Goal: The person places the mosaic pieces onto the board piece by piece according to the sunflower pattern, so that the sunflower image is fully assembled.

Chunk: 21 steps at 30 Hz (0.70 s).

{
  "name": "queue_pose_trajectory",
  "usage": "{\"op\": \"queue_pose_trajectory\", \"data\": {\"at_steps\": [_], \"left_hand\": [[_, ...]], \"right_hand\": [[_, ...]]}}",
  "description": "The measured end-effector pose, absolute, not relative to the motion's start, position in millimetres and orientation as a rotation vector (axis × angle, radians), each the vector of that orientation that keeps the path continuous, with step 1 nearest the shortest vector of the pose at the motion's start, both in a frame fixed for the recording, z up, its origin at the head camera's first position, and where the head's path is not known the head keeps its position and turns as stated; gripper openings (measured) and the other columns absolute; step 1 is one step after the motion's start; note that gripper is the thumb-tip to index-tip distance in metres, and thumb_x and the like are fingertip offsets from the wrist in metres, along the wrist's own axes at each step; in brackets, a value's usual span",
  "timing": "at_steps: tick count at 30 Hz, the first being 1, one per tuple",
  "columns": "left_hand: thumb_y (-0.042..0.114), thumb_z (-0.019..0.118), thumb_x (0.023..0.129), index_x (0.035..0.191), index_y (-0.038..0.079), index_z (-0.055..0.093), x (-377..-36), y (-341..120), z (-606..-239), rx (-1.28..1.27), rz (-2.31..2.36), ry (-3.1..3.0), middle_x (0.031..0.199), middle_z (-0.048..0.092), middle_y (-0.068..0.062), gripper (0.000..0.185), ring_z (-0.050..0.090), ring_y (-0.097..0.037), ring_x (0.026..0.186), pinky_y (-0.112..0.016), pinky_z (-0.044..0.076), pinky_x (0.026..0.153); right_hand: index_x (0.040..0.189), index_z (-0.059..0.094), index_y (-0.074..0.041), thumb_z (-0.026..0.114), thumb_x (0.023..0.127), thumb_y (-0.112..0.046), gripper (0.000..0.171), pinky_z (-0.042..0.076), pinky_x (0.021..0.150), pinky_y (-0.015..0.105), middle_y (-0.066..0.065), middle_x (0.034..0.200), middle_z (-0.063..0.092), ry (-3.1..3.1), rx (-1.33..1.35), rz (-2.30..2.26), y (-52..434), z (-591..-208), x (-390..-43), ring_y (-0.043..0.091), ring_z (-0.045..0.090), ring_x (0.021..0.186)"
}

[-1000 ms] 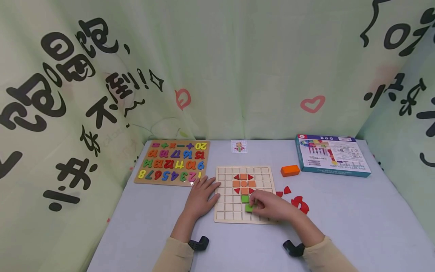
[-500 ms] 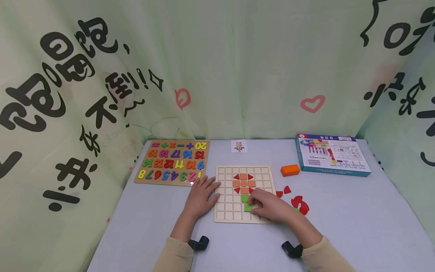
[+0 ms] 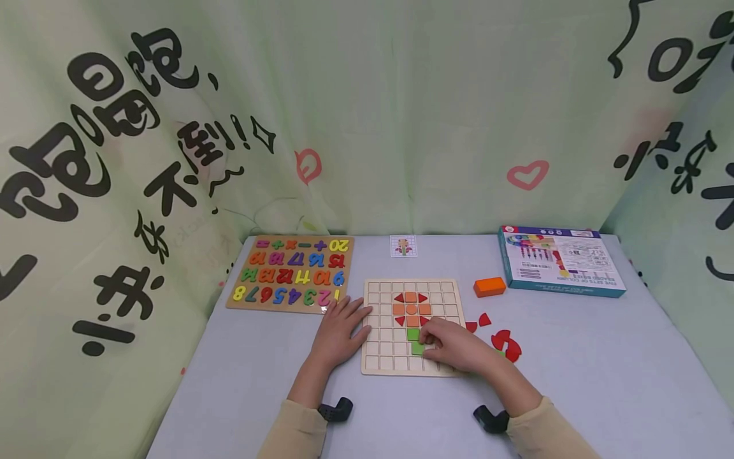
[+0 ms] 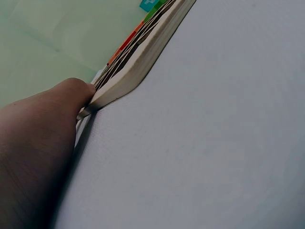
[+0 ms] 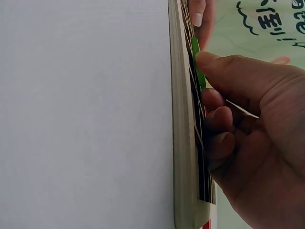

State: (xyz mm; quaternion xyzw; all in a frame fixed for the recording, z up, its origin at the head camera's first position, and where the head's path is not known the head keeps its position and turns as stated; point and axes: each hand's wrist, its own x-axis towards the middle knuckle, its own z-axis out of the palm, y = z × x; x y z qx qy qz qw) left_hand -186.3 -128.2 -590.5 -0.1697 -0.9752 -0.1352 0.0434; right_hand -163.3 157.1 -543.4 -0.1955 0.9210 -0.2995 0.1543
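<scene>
Pinching a green square tile between thumb and fingertips, the right hand sets it onto the wooden grid board, directly below another green square that sits under the orange-and-red flower pattern. In the right wrist view the tile stands slightly tilted against the board's ribs, the thumb curled over its edge, so it does not look fully seated in its cell yet. The left hand lies flat with fingers spread and relaxed, its tips resting on the board's left edge and holding nothing.

The likely trouble is the tile catching on a divider and sitting crooked, or dropping into a neighbouring cell if it is let go while tilted. A push from the right hand could also slide the board across the smooth table should the left hand lift.

Loose red pieces lie just right of the board, an orange block further back, and a blue box beyond it. A number puzzle lies to the left, and a small pattern card sits at the table's far edge.
</scene>
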Motion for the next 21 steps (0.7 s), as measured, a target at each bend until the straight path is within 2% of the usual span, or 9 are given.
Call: {"op": "queue_pose_trajectory", "data": {"at_steps": [21], "left_hand": [[0.053,0.05,0.097,0.143,0.033,0.053,-186.0,-127.4,-587.6,-0.524,-0.417,-2.986,0.155,0.044,0.007,0.05,0.029,-0.023,0.15,-0.049,0.019,0.125]], "right_hand": [[0.095,0.065,-0.033,0.079,0.083,-0.03,0.018,0.051,0.075,0.023,-0.019,0.085,0.057,2.692,-0.58,-0.829,152.1,-548.7,-159.5,0.004,0.053,0.083]]}}
